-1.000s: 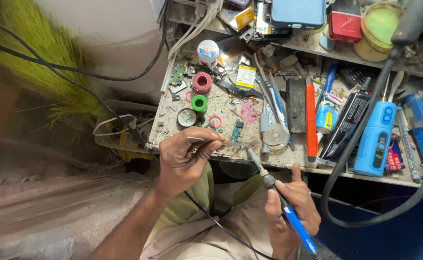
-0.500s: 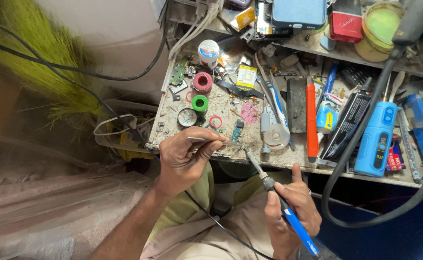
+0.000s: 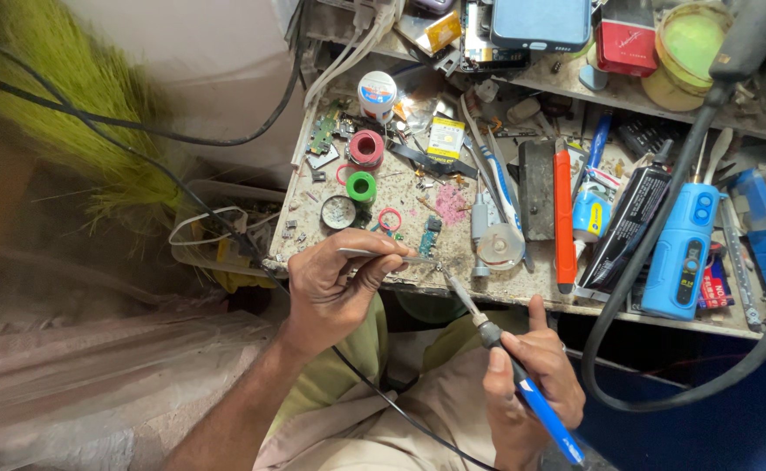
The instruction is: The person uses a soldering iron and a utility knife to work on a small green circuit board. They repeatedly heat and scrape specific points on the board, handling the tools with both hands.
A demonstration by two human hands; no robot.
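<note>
- The left hand [image 3: 335, 288] had its fingers pinched together on thin metal tweezers [image 3: 387, 255], tips at a tiny part by the near bench edge [image 3: 505, 295]
- The right hand [image 3: 531, 371] was clamped around a blue-handled soldering iron [image 3: 509, 362]; its tip met the tweezer points
- Since 1 second before, both hands had hardly shifted; the joint seemed under heat
- Beyond lay a green spool [image 3: 361, 186], a red spool [image 3: 366, 147] and an orange-handled tool [image 3: 562, 218]

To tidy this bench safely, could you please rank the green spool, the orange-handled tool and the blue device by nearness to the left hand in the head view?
1. green spool, just above the left hand.
2. orange-handled tool, mid-bench, rightward.
3. blue device, far right.
</note>
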